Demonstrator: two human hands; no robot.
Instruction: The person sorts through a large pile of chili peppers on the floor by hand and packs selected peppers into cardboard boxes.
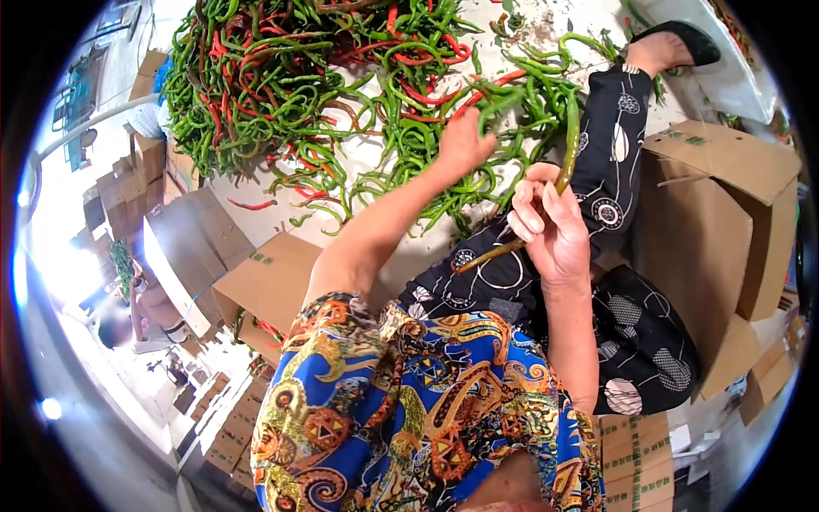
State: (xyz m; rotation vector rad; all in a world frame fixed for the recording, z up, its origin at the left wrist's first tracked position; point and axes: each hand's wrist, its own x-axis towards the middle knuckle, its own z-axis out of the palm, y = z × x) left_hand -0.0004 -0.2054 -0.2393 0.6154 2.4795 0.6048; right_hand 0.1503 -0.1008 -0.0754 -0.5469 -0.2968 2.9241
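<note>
My right hand (pixel 554 224) is raised above my lap, with its fingers pinched round a long chili pepper (pixel 567 158). That pepper is green at its upper end and brownish toward its thin lower tip. Further left, my left hand (pixel 467 143) is over the spread of peppers, slightly smeared by motion. A blurred green chili pepper (pixel 502 104) sticks out from its fingers, which are partly hidden. Loose green and red peppers (pixel 409 145) lie around and under this hand. Behind them rises a large heap of chili peppers (pixel 247 85).
An open cardboard box (pixel 691 230) stands at the right beside my outstretched leg (pixel 618 128). Another open box (pixel 269 277) is on the left. Farther left are stacked cartons (pixel 124 192) and another person (pixel 149 316) with green peppers. A white crate (pixel 725 64) sits at the upper right.
</note>
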